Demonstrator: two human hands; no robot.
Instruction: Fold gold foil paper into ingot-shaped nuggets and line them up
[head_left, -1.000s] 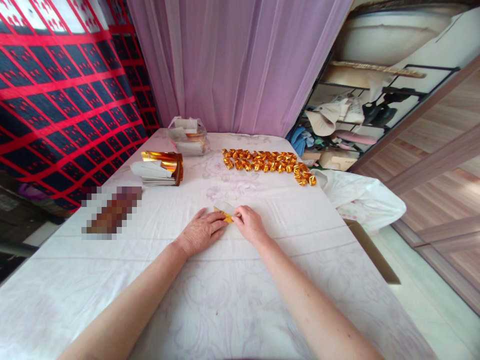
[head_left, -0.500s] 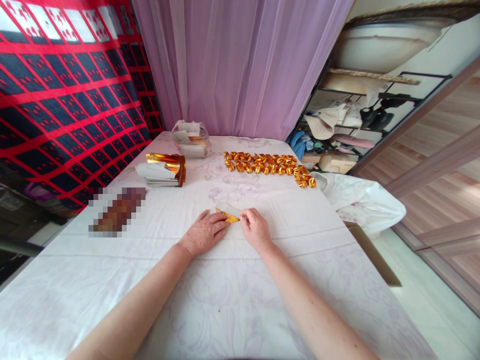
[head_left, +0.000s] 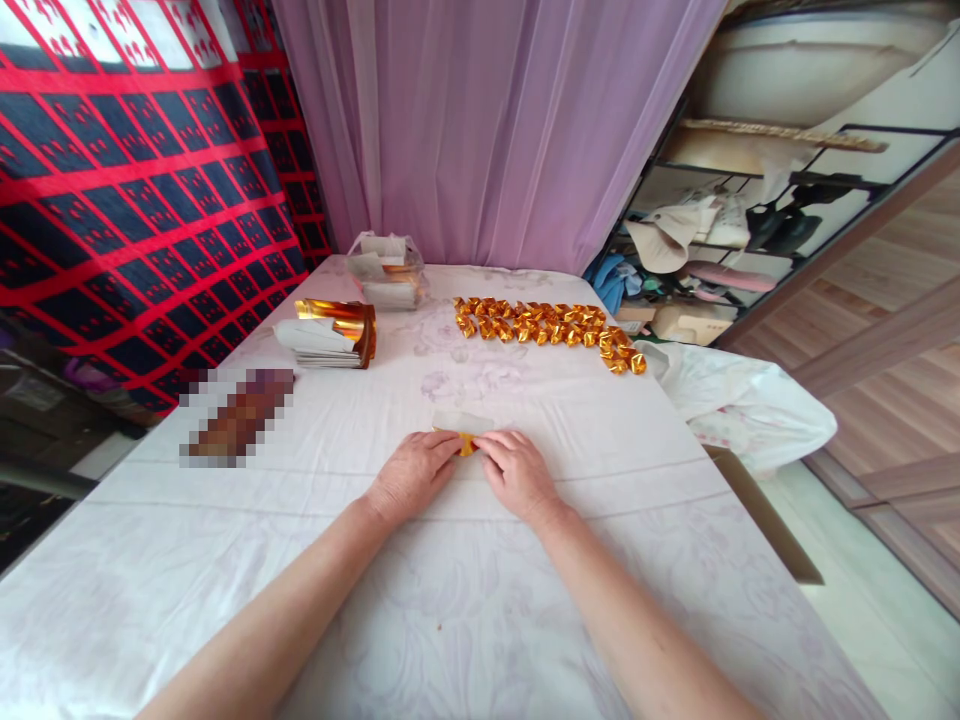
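The left hand and right hand lie flat with fingers stretched out, pressing a small gold-and-white paper slip onto the middle of the white cloth-covered tabletop.

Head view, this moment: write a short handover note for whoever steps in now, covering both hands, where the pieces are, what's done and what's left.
Left hand: flat on the white tablecloth, fingertips pressing the small gold-and-white foil paper.
Right hand: fingertips on the same paper from the other side.
Done: a row of folded gold foil pieces lies at the far side.
Left: the paper under the hands is only partly folded; a stack of gold foil sheets and a clear plastic bag of sheets wait far left.
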